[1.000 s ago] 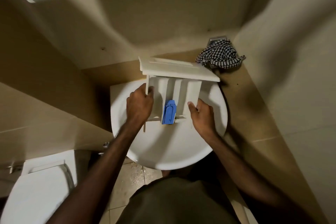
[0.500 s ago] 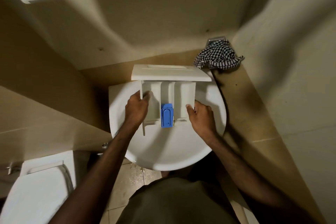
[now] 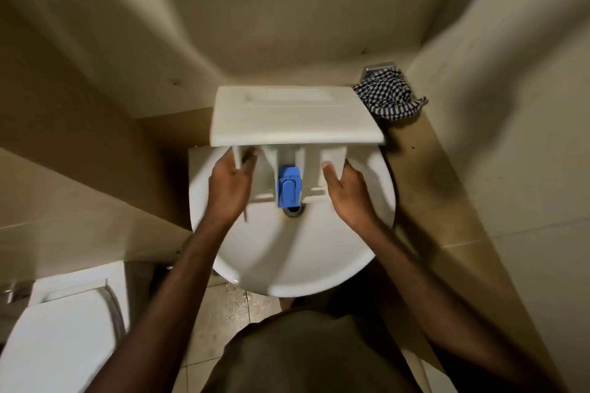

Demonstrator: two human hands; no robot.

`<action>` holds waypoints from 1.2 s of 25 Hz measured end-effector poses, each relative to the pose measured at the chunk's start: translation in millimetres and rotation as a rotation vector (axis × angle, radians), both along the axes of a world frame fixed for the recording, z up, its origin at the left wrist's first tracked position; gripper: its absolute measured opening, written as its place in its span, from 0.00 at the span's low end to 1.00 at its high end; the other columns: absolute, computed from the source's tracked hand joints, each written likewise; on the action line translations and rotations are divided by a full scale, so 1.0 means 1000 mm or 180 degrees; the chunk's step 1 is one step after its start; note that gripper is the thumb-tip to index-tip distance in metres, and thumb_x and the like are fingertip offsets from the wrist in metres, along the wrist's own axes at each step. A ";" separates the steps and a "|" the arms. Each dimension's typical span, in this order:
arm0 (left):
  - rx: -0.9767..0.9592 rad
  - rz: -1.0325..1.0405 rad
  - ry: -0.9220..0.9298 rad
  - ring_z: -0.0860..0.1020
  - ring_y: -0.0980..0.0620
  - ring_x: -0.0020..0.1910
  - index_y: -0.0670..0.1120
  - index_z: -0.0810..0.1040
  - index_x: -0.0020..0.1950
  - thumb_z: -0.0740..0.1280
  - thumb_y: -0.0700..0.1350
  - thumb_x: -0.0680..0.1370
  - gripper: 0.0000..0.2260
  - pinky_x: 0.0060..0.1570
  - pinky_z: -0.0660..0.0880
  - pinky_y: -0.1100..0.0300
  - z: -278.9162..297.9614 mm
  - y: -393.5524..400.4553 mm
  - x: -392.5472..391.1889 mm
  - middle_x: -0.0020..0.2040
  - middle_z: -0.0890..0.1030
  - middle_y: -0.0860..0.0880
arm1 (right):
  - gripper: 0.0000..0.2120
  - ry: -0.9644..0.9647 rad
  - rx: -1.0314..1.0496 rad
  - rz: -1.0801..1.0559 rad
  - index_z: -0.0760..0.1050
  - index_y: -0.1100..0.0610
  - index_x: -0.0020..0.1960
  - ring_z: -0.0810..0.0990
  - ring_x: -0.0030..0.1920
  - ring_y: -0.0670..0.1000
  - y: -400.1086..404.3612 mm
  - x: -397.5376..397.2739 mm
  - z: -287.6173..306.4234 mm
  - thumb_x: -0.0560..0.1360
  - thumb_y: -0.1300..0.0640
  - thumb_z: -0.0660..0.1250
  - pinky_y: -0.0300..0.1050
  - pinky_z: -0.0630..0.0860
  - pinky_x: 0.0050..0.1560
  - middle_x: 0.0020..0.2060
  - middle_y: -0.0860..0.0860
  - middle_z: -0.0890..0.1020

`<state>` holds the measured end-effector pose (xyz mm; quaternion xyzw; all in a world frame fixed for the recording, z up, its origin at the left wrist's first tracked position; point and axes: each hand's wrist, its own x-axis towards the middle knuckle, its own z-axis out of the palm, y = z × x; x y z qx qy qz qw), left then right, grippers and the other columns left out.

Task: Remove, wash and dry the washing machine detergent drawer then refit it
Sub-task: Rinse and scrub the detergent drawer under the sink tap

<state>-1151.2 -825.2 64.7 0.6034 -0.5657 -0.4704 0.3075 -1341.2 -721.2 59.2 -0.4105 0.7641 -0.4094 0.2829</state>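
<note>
- Two hands, left hand (image 3: pixel 230 188) and right hand (image 3: pixel 346 193), grip opposite sides of the detergent drawer (image 3: pixel 295 137).
- Drawer hangs above the sink (image 3: pixel 287 265); checked cloth (image 3: pixel 388 94) lies beyond the sink.

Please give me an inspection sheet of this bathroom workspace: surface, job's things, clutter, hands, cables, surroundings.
Surface: white sink, drain partly visible; no running water seen.
Job's things: detergent drawer held over the sink, front panel away from the person, blue insert in its middle compartment.
Clutter: checked cloth on the ledge, back right.
Hands: left hand grips the drawer's left wall; right hand grips its right wall.
Cables: nothing seen.
Surroundings: toilet lower left, tiled floor, beige walls.
</note>
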 end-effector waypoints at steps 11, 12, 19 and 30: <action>-0.0168 -0.0013 0.0143 0.83 0.46 0.53 0.47 0.80 0.62 0.65 0.58 0.84 0.16 0.49 0.78 0.55 0.003 0.005 -0.007 0.51 0.85 0.49 | 0.13 0.0161 -0.0151 -0.0482 0.79 0.66 0.51 0.81 0.42 0.62 -0.003 0.001 0.003 0.83 0.56 0.64 0.53 0.77 0.43 0.39 0.61 0.83; -0.0277 -0.0089 -0.0026 0.83 0.45 0.52 0.47 0.80 0.63 0.64 0.58 0.84 0.17 0.50 0.78 0.53 0.006 0.006 -0.011 0.50 0.85 0.48 | 0.13 0.0103 -0.0213 -0.0503 0.79 0.66 0.52 0.82 0.43 0.62 -0.002 -0.003 0.001 0.83 0.56 0.65 0.53 0.77 0.44 0.40 0.61 0.84; 0.0101 -0.0242 0.0319 0.84 0.47 0.55 0.48 0.80 0.59 0.68 0.51 0.84 0.09 0.59 0.80 0.48 0.006 0.000 -0.012 0.54 0.85 0.48 | 0.12 0.0924 -0.0130 -0.0365 0.77 0.64 0.47 0.68 0.29 0.50 0.008 -0.012 -0.001 0.83 0.56 0.65 0.45 0.65 0.37 0.26 0.43 0.66; 0.0493 -0.0506 0.1489 0.80 0.46 0.64 0.54 0.80 0.63 0.71 0.47 0.74 0.17 0.66 0.76 0.45 -0.001 0.001 -0.001 0.62 0.84 0.49 | 0.25 0.0760 0.0031 -0.0107 0.57 0.41 0.34 0.69 0.25 0.44 0.016 -0.006 -0.017 0.82 0.55 0.67 0.34 0.58 0.28 0.24 0.43 0.62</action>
